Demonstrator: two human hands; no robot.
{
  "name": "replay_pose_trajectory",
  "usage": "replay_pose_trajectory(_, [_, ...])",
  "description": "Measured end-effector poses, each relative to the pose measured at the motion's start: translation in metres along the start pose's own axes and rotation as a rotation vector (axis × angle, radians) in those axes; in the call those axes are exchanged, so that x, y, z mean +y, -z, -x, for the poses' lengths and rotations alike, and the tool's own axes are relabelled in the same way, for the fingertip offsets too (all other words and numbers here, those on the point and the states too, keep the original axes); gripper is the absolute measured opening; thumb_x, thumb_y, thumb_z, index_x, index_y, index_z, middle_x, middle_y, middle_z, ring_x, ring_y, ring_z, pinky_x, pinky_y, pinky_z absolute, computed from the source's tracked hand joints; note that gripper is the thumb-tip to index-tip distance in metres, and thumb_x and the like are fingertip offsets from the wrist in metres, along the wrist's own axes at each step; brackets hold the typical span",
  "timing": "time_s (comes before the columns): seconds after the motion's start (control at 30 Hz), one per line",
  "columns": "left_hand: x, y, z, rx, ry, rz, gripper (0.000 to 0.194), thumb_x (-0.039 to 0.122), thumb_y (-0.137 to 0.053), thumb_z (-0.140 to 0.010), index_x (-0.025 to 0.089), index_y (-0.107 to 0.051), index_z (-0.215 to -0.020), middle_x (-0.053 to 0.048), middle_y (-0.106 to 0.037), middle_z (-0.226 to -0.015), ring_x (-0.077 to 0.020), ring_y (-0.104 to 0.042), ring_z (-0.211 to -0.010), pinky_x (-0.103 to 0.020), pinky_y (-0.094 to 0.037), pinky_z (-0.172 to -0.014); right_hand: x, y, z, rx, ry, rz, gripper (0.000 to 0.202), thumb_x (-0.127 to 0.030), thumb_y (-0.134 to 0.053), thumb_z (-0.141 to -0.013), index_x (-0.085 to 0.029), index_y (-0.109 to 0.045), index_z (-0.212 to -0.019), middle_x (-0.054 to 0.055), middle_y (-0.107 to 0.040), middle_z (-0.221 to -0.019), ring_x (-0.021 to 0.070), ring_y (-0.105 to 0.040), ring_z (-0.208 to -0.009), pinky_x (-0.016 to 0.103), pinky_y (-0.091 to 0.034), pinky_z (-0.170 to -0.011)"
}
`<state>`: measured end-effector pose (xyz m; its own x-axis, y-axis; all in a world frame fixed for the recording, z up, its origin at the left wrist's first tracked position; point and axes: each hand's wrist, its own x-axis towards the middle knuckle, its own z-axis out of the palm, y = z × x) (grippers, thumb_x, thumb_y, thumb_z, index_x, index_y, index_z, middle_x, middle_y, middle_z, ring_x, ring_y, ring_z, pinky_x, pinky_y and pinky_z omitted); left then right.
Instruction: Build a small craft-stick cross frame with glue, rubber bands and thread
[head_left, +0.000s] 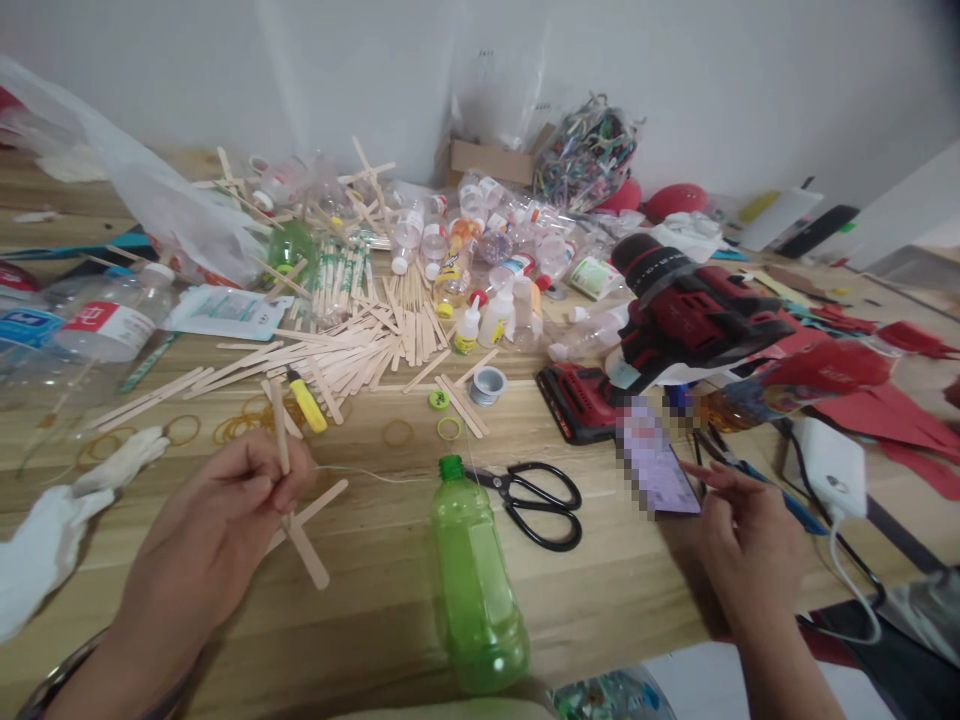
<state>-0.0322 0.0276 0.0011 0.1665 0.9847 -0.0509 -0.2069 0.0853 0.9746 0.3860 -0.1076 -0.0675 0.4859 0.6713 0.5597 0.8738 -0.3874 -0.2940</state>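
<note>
My left hand (pixel 225 510) is closed on a pair of crossed wooden craft sticks (pixel 307 555), pinched where they meet. A thin wire (pixel 367 472) runs from those fingertips toward a green plastic bottle (pixel 476 590), which lies on the table with its neck pointing away from me. Black-handled scissors (pixel 541 505) rest just right of the bottle. My right hand (pixel 750 540) holds nothing; its index finger reaches out to the right edge of a phone (pixel 664 465) with a lit screen. Whether the fingertip touches the screen is hard to tell.
A red cordless drill (pixel 690 320) stands behind the phone. Loose craft sticks (pixel 360 350), plastic bottles (pixel 409 235), a wire spool (pixel 487 385) and a yellow marker-like tube (pixel 306 400) lie beyond my hands. White gloves (pixel 56 535) are at left, a white charger (pixel 825 465) at right.
</note>
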Motion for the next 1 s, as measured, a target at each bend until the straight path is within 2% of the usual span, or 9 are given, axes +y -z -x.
replay_pose_trajectory(0.17, [0.001,0.001,0.001,0.012,-0.002,-0.003,0.017,0.019,-0.06,-0.068,0.023,-0.052,-0.053,0.003,-0.047,-0.055,-0.0139,-0.04,-0.057,-0.025,-0.035,-0.054,0.005,0.008,0.016,0.001,0.212,-0.07,0.01,-0.03,-0.045,-0.079,-0.027,-0.051,-0.071,0.008,-0.073,-0.076,0.0302,-0.069,-0.082,0.047,-0.049,-0.079])
replay_pose_trajectory(0.33, [0.001,0.001,0.002,0.02,-0.01,-0.032,0.018,0.02,-0.06,-0.069,0.023,-0.052,-0.053,0.003,-0.049,-0.055,-0.0145,-0.042,-0.059,-0.025,-0.036,-0.054,0.009,0.007,0.022,-0.024,0.257,-0.036,0.013,-0.028,-0.046,-0.081,-0.026,-0.052,-0.069,0.008,-0.074,-0.081,0.0279,-0.068,-0.078,0.046,-0.048,-0.078])
replay_pose_trajectory(0.5, [0.002,0.0,0.001,0.036,-0.017,-0.04,0.016,0.022,-0.06,-0.067,0.023,-0.053,-0.053,0.003,-0.047,-0.053,-0.0143,-0.042,-0.056,-0.025,-0.037,-0.054,0.009,-0.002,0.012,-0.073,0.173,0.033,0.012,-0.029,-0.044,-0.079,-0.025,-0.055,-0.078,0.01,-0.075,-0.09,0.0306,-0.068,-0.082,0.047,-0.049,-0.075])
replay_pose_trajectory(0.6, [0.003,-0.001,0.001,0.042,-0.047,-0.075,0.018,0.022,-0.06,-0.067,0.023,-0.051,-0.052,0.003,-0.047,-0.053,-0.0143,-0.04,-0.055,-0.025,-0.036,-0.053,0.009,-0.007,0.007,-0.092,0.106,0.052,0.01,-0.03,-0.043,-0.077,-0.025,-0.052,-0.078,0.012,-0.074,-0.088,0.0326,-0.067,-0.08,0.047,-0.049,-0.071])
replay_pose_trajectory(0.73, [0.004,0.0,0.003,0.038,-0.049,-0.094,0.02,0.021,-0.061,-0.069,0.022,-0.051,-0.052,0.002,-0.048,-0.055,-0.0143,-0.041,-0.056,-0.025,-0.035,-0.053,0.003,-0.005,0.004,-0.105,0.051,0.029,0.01,-0.03,-0.044,-0.074,-0.025,-0.052,-0.076,0.012,-0.074,-0.087,0.033,-0.066,-0.082,0.048,-0.048,-0.074])
replay_pose_trajectory(0.9, [0.003,0.002,0.004,0.027,-0.007,-0.03,0.02,0.021,-0.061,-0.07,0.021,-0.05,-0.053,0.002,-0.048,-0.056,-0.0148,-0.042,-0.06,-0.027,-0.034,-0.057,-0.007,0.0,-0.002,-0.1,-0.033,-0.014,0.018,-0.029,-0.042,-0.081,-0.023,-0.057,-0.09,0.015,-0.072,-0.097,0.0311,-0.066,-0.085,0.041,-0.047,-0.065])
replay_pose_trajectory(1.0, [0.001,0.001,0.003,0.018,0.013,0.018,0.019,0.021,-0.06,-0.072,0.021,-0.052,-0.054,0.003,-0.048,-0.056,-0.0149,-0.041,-0.061,-0.028,-0.034,-0.059,-0.011,-0.004,-0.009,-0.103,-0.068,-0.028,0.021,-0.029,-0.041,-0.084,-0.022,-0.057,-0.095,0.016,-0.07,-0.097,0.0314,-0.064,-0.087,0.043,-0.046,-0.067])
